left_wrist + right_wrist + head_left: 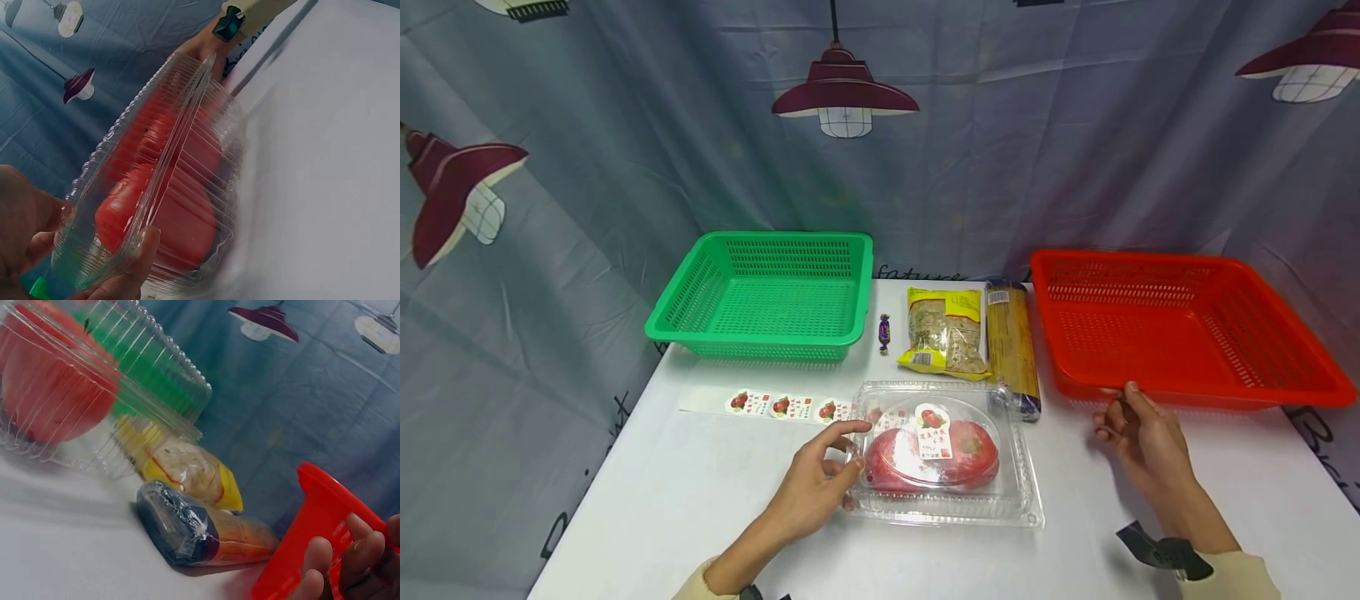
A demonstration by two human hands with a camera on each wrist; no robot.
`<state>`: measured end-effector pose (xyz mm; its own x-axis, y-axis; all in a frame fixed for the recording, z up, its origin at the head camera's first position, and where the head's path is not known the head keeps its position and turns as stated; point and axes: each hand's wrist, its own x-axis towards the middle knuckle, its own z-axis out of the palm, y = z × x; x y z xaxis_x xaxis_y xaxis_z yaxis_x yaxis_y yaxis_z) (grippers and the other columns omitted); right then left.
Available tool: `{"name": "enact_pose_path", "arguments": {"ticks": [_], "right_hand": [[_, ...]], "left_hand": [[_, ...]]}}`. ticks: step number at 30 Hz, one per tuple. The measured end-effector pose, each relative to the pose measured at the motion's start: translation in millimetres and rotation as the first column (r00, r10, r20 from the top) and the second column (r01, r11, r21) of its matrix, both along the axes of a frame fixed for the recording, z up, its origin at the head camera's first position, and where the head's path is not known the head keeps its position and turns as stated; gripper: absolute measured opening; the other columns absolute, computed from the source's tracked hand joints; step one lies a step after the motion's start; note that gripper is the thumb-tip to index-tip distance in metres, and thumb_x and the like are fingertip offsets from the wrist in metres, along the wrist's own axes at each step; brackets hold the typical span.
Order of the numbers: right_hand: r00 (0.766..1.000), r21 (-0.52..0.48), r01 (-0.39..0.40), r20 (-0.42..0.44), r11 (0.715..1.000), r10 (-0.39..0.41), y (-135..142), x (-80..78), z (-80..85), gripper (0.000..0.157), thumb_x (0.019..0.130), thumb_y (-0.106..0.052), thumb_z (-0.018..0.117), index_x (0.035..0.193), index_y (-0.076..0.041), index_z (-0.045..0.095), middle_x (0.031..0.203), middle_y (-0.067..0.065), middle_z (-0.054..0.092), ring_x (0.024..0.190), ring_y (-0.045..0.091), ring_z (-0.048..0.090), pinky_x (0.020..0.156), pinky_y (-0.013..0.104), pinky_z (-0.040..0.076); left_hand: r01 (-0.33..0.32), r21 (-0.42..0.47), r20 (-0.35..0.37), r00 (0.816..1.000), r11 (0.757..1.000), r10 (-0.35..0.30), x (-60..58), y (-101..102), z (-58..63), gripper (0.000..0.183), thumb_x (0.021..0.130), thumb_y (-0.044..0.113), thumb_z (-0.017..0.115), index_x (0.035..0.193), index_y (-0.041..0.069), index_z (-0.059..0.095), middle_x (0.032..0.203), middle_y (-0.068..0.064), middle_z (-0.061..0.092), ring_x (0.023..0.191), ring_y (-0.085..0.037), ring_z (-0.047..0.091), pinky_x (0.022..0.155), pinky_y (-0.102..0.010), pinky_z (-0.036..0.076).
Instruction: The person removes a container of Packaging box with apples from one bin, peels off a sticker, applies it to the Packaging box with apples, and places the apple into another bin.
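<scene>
A clear plastic clamshell box [1026,492] stands on the white table with large, apple-like red fruits [187,219] inside. A white label [935,442] with a red fruit picture lies on its lid. My left hand [816,479] grips the box at its left end, thumb and fingers at the edge. To the right of the box, my right hand [1150,454] holds nothing visible, its fingers loosely curled by the front rim of the red basket [1150,333]. Whether they touch that rim I cannot tell.
A strip of labels [797,407] runs partly under the box. Behind are a purple-wrapped candy [884,333], a yellow food bag [946,332] and a long yellow-and-blue packet [1013,346]. The green basket [767,308] stands at back left, before a lamp-printed curtain [962,167].
</scene>
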<state>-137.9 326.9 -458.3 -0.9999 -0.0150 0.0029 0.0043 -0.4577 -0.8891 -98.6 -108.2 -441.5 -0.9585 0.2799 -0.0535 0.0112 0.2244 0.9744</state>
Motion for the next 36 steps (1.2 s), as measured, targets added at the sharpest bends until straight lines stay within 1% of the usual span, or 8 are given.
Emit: {"name": "enact_pose_path", "arguments": {"ticks": [9,16,20,23,25,31,34,36], "right_hand": [[1.0,0.033,-0.005,-0.01,0.999,0.005,1,-0.1,-0.8,0.032,0.106,-0.027,0.041,0.1,-0.005,0.063,0.071,0.008,0.044,0.075,0.02,0.064,0.066,0.028,0.053],[1.0,0.044,0.0,-0.017,0.999,0.001,1,-0.9,-1.5,0.032,0.106,-0.027,0.04,0.095,-0.006,0.063,0.069,0.008,0.043,0.075,0.02,0.065,0.065,0.028,0.052],[1.0,0.036,-0.005,-0.018,0.999,0.005,2,-1.0,-1.9,0.034,0.106,-0.027,0.041,0.1,-0.003,0.064,0.069,0.008,0.04,0.076,0.02,0.065,0.065,0.028,0.051],[1.0,0.035,-0.009,-0.018,0.999,0.009,2,-1.1,-2.1,0.034,0.106,-0.027,0.041,0.103,-0.002,0.065,0.069,0.009,0.037,0.077,0.02,0.064,0.065,0.028,0.05],[1.0,0.042,-0.009,-0.016,0.999,0.01,1,-1.0,-2.3,0.033,0.106,-0.027,0.041,0.102,-0.004,0.065,0.069,0.009,0.036,0.077,0.02,0.064,0.065,0.028,0.05],[1.0,0.066,-0.01,-0.023,0.998,0.012,3,0.4,-1.5,0.032,0.107,-0.027,0.039,0.101,-0.003,0.06,0.07,0.009,0.041,0.076,0.019,0.063,0.065,0.028,0.052],[1.0,0.071,-0.008,-0.026,0.997,0.01,3,0.5,-0.8,0.032,0.107,-0.027,0.038,0.096,-0.003,0.056,0.07,0.01,0.042,0.074,0.019,0.061,0.064,0.027,0.052],[1.0,0.067,-0.002,-0.024,0.998,0.004,3,0.1,-0.7,0.032,0.107,-0.027,0.038,0.09,-0.005,0.052,0.07,0.009,0.039,0.072,0.019,0.058,0.062,0.026,0.049]], "left_hand": [[-0.02,0.018,0.018,1.0,1.0,0.019,0.1,1,7.2,0.043,0.095,0.002,0.061,0.135,0.017,0.055,0.108,-0.019,0.048,0.062,-0.019,0.063,0.051,-0.043,0.054],[-0.008,0.049,0.018,1.0,0.999,0.007,-1.4,4,19.3,0.045,0.094,-0.001,0.058,0.134,0.02,0.056,0.11,-0.02,0.047,0.06,-0.02,0.062,0.053,-0.047,0.054],[-0.002,0.087,0.019,1.0,0.996,0.0,-4.1,9,27.5,0.044,0.095,-0.002,0.057,0.134,0.017,0.055,0.11,-0.021,0.046,0.059,-0.021,0.062,0.053,-0.048,0.054],[-0.001,0.123,0.026,1.0,0.992,-0.002,-7.5,13,34.1,0.044,0.095,-0.004,0.057,0.135,0.015,0.054,0.109,-0.022,0.045,0.058,-0.022,0.062,0.053,-0.049,0.054],[-0.002,0.14,0.029,1.0,0.99,-0.002,-10.2,16,39.1,0.044,0.095,-0.004,0.057,0.135,0.014,0.054,0.109,-0.022,0.045,0.058,-0.021,0.061,0.053,-0.047,0.055],[-0.003,0.147,0.007,1.0,0.989,0.002,-21.2,30,53.8,0.044,0.095,-0.004,0.056,0.134,0.015,0.056,0.108,-0.022,0.045,0.056,-0.021,0.059,0.053,-0.044,0.055],[-0.003,0.133,-0.017,1.0,0.991,0.006,-28.8,38,59.5,0.043,0.094,-0.003,0.057,0.134,0.014,0.056,0.107,-0.022,0.046,0.056,-0.02,0.059,0.052,-0.041,0.055],[0.002,0.132,-0.03,1.0,0.991,0.002,-34.9,43,62.7,0.043,0.094,-0.003,0.057,0.134,0.013,0.056,0.108,-0.021,0.046,0.056,-0.02,0.059,0.053,-0.04,0.055]]}}
